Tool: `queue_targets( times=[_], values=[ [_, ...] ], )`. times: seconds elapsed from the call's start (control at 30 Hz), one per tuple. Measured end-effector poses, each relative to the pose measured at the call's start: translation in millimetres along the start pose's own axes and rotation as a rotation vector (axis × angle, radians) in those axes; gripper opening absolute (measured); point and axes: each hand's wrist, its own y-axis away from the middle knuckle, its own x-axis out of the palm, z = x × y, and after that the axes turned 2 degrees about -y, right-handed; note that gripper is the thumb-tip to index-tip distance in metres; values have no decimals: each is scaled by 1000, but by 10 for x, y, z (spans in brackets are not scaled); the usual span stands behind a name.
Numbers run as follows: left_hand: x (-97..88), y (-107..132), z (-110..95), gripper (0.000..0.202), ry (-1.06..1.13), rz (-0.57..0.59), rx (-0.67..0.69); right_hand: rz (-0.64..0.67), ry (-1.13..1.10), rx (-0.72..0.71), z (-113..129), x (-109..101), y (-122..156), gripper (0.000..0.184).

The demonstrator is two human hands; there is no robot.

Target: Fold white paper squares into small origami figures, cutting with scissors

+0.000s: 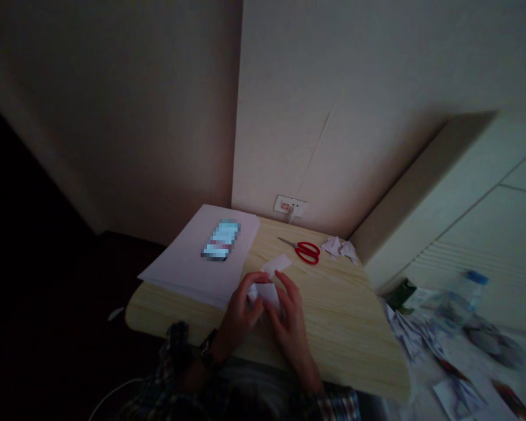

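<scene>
My left hand (242,311) and my right hand (290,318) meet over a small white piece of paper (266,292) on the light wooden table (346,327). Both hands pinch the paper, fingers curled onto its edges. A second small white paper slip (277,265) lies just beyond my fingers. A dark watch sits on my left wrist, and plaid sleeves cover both forearms.
A stack of white sheets (193,263) with a blurred object (221,238) on it lies at the left. Red-handled scissors (305,251) and folded paper pieces (341,248) lie near the wall socket (290,205). At right, a plastic bottle (458,298) and scattered papers (421,336).
</scene>
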Motion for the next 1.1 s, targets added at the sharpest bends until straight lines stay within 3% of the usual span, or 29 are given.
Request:
queue_targets(
  times=[0.17,0.43,0.67,1.1],
  values=[
    [-2,-10,-20,34,-2,-17,41,-3,-115,-9,4,-14,-23,24],
    [5,-39,119,37,-5,-117,47,-28,-196,56,54,-17,-18,20],
    [21,-52,70,33,37,-30,-67,-37,-193,48,80,-27,-11,22],
    [38,-24,40,35,-30,81,-104,-143,-183,108,63,-15,12,14]
  ],
)
